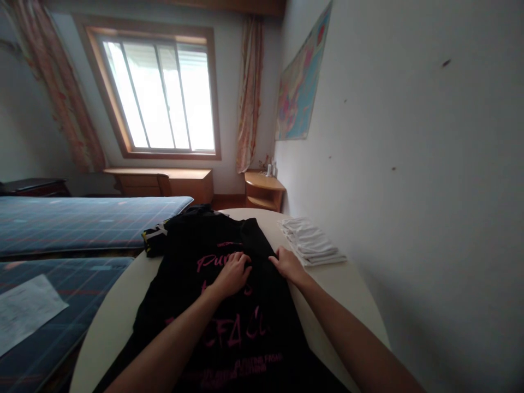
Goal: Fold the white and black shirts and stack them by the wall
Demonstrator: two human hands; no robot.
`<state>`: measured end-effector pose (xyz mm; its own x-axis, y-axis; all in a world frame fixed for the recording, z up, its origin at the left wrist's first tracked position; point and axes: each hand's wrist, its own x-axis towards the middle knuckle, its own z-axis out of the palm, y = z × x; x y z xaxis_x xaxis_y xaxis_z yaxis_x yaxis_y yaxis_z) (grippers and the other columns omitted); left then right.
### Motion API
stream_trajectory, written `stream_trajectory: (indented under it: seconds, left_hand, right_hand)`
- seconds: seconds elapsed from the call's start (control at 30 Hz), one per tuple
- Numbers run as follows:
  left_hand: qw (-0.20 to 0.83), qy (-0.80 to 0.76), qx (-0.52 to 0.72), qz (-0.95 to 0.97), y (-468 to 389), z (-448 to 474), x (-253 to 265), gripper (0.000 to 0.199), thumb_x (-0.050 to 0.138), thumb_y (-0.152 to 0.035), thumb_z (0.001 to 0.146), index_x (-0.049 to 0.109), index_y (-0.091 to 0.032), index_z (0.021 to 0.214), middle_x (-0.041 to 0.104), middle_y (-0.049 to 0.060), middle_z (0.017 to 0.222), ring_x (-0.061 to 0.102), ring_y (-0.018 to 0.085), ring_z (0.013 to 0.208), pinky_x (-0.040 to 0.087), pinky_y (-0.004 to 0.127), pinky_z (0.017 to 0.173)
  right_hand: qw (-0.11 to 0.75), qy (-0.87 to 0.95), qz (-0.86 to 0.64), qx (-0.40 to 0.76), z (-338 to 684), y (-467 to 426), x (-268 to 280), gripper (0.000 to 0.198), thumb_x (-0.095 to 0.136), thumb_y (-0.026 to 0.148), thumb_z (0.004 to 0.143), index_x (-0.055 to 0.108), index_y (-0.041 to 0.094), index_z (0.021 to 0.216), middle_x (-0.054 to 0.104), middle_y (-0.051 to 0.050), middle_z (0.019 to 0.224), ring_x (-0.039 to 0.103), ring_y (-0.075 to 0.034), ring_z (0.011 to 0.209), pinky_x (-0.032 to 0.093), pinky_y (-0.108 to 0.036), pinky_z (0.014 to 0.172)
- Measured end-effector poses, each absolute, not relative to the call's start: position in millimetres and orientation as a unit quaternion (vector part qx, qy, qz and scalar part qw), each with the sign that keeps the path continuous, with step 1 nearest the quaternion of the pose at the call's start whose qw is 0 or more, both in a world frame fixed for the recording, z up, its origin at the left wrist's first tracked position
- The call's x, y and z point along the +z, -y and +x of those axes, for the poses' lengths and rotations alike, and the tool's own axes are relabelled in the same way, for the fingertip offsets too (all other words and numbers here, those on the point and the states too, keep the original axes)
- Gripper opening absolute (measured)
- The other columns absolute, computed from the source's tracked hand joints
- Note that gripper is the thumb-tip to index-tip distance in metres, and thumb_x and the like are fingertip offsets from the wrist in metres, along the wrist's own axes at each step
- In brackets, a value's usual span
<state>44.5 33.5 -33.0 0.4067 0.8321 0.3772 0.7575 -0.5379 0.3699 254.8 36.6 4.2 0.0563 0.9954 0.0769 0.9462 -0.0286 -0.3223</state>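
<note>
A black T-shirt (pixel 176 284) with pink lettering lies spread over the round pale table (pixel 364 316), its lower part running toward me. On the printed chest rests my left hand (pixel 234 271), fingers apart and slightly bent against the cloth. My right hand (pixel 287 265) grips the shirt's right edge, thumb on top and the other fingers partly hidden. Beyond the shirt's far left side is a dark bundle of cloth (pixel 155 237) with white and yellow marks. Just past my right hand sits a folded stack of white cloth (pixel 313 243).
Close by the white wall (pixel 409 218) stands the table. To the left are beds with blue plaid mattresses (pixel 82 224), and a paper sheet (pixel 30 308) lies on the nearer one. A wooden desk (pixel 184 183) and a corner shelf (pixel 264 183) stand under the window.
</note>
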Motion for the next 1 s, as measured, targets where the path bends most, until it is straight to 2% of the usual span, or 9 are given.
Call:
stream_trajectory:
  seconds: [0.27, 0.43, 0.53, 0.57, 0.63, 0.73, 0.83, 0.93, 1.0]
  left_hand:
    - [0.075, -0.43, 0.248, 0.865, -49, 87, -31, 0.021, 0.05, -0.025, 0.094, 0.059, -0.019, 0.112, 0.058, 0.009, 0.116, 0.051, 0.025, 0.115, 0.039, 0.041, 0.105]
    - [0.083, -0.425, 0.272, 0.859, -42, 87, -30, 0.024, 0.049, -0.022, 0.094, 0.06, -0.017, 0.114, 0.059, 0.011, 0.115, 0.055, 0.024, 0.111, 0.043, 0.04, 0.103]
    - [0.084, -0.429, 0.283, 0.853, -38, 81, -32, 0.028, 0.047, -0.021, 0.094, 0.061, -0.016, 0.117, 0.061, 0.011, 0.115, 0.059, 0.023, 0.109, 0.045, 0.037, 0.101]
    - [0.08, -0.433, 0.283, 0.852, -38, 79, -34, 0.03, 0.046, -0.02, 0.094, 0.061, -0.015, 0.119, 0.061, 0.012, 0.118, 0.059, 0.024, 0.11, 0.045, 0.037, 0.102]
    - [0.068, -0.442, 0.276, 0.851, -37, 76, -36, 0.034, 0.043, -0.019, 0.095, 0.06, -0.014, 0.124, 0.06, 0.013, 0.125, 0.058, 0.024, 0.116, 0.043, 0.038, 0.104]
    - [0.064, -0.452, 0.253, 0.853, -35, 73, -38, 0.04, 0.041, -0.022, 0.096, 0.059, -0.012, 0.129, 0.058, 0.015, 0.134, 0.054, 0.026, 0.125, 0.039, 0.039, 0.109]
    - [0.093, -0.457, 0.244, 0.85, -33, 73, -34, 0.042, 0.04, -0.028, 0.098, 0.059, -0.012, 0.131, 0.057, 0.015, 0.138, 0.051, 0.025, 0.13, 0.036, 0.038, 0.112]
    - [0.125, -0.479, 0.257, 0.83, -33, 74, -24, 0.041, 0.039, -0.03, 0.099, 0.063, -0.013, 0.127, 0.059, 0.012, 0.136, 0.053, 0.021, 0.128, 0.036, 0.03, 0.111]
    - [0.127, -0.504, 0.268, 0.811, -35, 74, -19, 0.041, 0.034, -0.03, 0.1, 0.064, -0.014, 0.125, 0.062, 0.011, 0.132, 0.056, 0.018, 0.124, 0.039, 0.027, 0.108]
  right_hand:
    - [0.115, 0.651, -0.75, 0.012, 281, -27, 13, 0.025, 0.054, 0.031, 0.096, 0.06, 0.012, 0.111, 0.071, -0.017, 0.103, 0.068, -0.026, 0.098, 0.044, -0.029, 0.076]
    - [0.144, 0.685, -0.714, -0.01, 284, -11, 14, 0.031, 0.057, 0.028, 0.092, 0.057, 0.016, 0.121, 0.066, -0.013, 0.113, 0.065, -0.023, 0.102, 0.045, -0.029, 0.082]
    - [0.161, 0.723, -0.671, -0.019, 285, 8, 21, 0.021, 0.058, 0.029, 0.091, 0.064, 0.018, 0.108, 0.065, -0.011, 0.111, 0.062, -0.022, 0.103, 0.042, -0.028, 0.084]
    - [0.158, 0.733, -0.661, -0.001, 285, 16, 25, 0.02, 0.055, 0.032, 0.092, 0.066, 0.018, 0.1, 0.067, -0.01, 0.104, 0.063, -0.021, 0.098, 0.042, -0.027, 0.082]
    - [0.132, 0.753, -0.641, 0.064, 285, 34, 33, 0.031, 0.049, 0.043, 0.095, 0.068, 0.018, 0.09, 0.069, -0.007, 0.089, 0.064, -0.019, 0.084, 0.04, -0.026, 0.072]
    - [0.055, 0.785, -0.594, 0.169, 286, 63, 45, 0.045, 0.049, 0.059, 0.091, 0.068, 0.018, 0.085, 0.069, -0.005, 0.079, 0.059, -0.016, 0.069, 0.034, -0.025, 0.06]
    - [-0.02, 0.811, -0.537, 0.23, 287, 90, 57, 0.035, 0.064, 0.052, 0.082, 0.067, 0.017, 0.084, 0.064, -0.001, 0.073, 0.051, -0.013, 0.062, 0.031, -0.024, 0.055]
    - [-0.015, 0.819, -0.484, 0.308, 284, 110, 69, 0.032, 0.071, 0.042, 0.077, 0.065, 0.016, 0.094, 0.058, 0.002, 0.077, 0.046, -0.011, 0.064, 0.032, -0.022, 0.055]
    - [0.016, 0.799, -0.454, 0.395, 280, 119, 75, 0.047, 0.073, 0.044, 0.077, 0.06, 0.016, 0.112, 0.054, 0.004, 0.078, 0.043, -0.009, 0.064, 0.033, -0.019, 0.054]
